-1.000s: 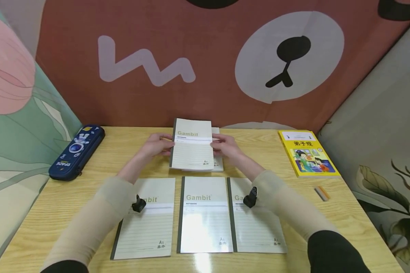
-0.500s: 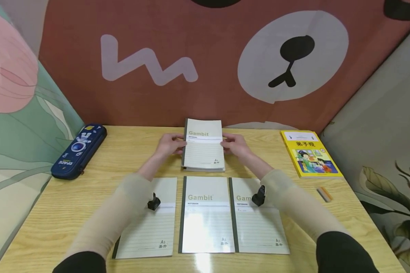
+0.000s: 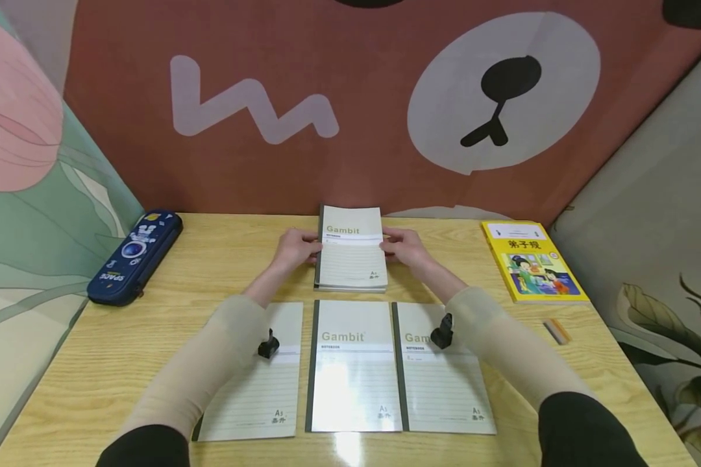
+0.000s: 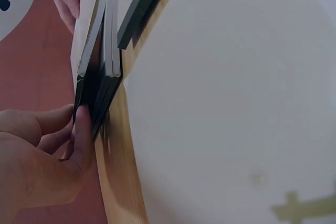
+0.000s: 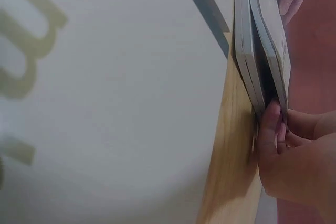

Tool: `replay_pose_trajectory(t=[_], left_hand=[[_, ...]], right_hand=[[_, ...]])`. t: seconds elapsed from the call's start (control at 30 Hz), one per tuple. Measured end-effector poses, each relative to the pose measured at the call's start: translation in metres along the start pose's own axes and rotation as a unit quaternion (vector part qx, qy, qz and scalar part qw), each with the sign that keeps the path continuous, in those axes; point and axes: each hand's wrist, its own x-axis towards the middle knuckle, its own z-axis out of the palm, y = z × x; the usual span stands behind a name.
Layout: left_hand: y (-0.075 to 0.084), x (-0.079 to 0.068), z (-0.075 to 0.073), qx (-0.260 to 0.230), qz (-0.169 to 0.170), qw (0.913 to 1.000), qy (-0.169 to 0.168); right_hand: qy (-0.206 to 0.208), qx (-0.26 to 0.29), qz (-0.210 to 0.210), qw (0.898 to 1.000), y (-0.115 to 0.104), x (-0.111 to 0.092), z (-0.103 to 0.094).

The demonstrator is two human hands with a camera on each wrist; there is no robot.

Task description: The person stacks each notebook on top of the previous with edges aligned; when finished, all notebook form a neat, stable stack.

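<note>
At the back middle of the table, my left hand [image 3: 296,249] and right hand [image 3: 407,249] hold a white Gambit notebook [image 3: 353,263] by its two long sides. In the left wrist view, thumb and fingers pinch its dark spine edge. The right wrist view has the other hand pinching the opposite edge. Directly under the held notebook lie more stacked notebooks [image 5: 245,51], with a narrow gap between that shows from the side. Nearer the body, three more Gambit notebooks lie in a row: a left one [image 3: 251,395], a middle one [image 3: 355,376] and a right one [image 3: 446,389].
A navy space-themed pencil case [image 3: 134,256] lies at the back left of the wooden table [image 3: 82,383]. To the right are a yellow picture book [image 3: 534,263] and a small striped eraser-like block [image 3: 557,331]. A printed bear curtain [image 3: 257,175] hangs along the back edge.
Both hands have carried the held notebook to the right, over the stack it partly uncovered before. It now sits slightly lower, lined up with the notebooks beneath. The front row has stayed put.
</note>
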Motion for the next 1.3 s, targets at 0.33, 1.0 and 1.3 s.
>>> replay_pose_trajectory(t=[0.33,1.0,1.3], left_hand=[[0.0005,-0.0034,0.0032,0.099,0.029,0.9947,0.005],[-0.0044,-0.0029,0.0064,0.114,0.019,0.9933,-0.007],[-0.0079,-0.003,0.0066,0.109,0.026,0.9936,-0.01]], right_hand=[[-0.007,-0.017,-0.007,1.0,0.0011,0.003,0.0007],[-0.027,-0.083,-0.031,0.996,0.0033,-0.0011,0.001],[-0.024,-0.118,-0.04,0.992,0.0039,-0.0022,0.001]])
